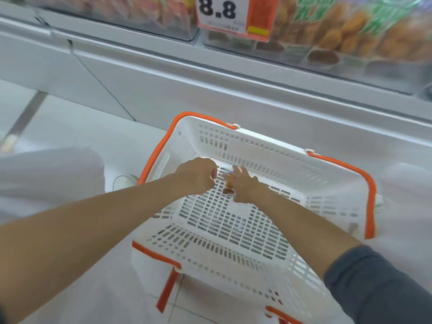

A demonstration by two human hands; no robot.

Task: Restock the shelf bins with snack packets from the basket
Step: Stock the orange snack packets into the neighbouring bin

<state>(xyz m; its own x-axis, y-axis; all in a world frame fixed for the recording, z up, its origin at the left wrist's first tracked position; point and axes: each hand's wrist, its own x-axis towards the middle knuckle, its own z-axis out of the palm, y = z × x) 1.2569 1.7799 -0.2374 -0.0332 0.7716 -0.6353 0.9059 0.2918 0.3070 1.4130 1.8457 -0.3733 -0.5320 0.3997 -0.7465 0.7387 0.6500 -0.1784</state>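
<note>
Picking up: the right hand [247, 187] has its fingers stretched apart on a little snack packet [229, 183] in the basket [268, 146]. The left hand [197, 176] has curled fingers; I cannot tell if it holds anything. Next, pinch the packet and lift it to a shelf bin [350, 43].

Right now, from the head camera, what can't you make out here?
Head view only.
1. Snack packet: mostly hidden between the left hand and right hand; print unreadable, either grip unclear.
2. Price tag: top cut off by the frame edge, small print blurred.
3. Shelf bins: motion blur, labels unreadable.
</note>
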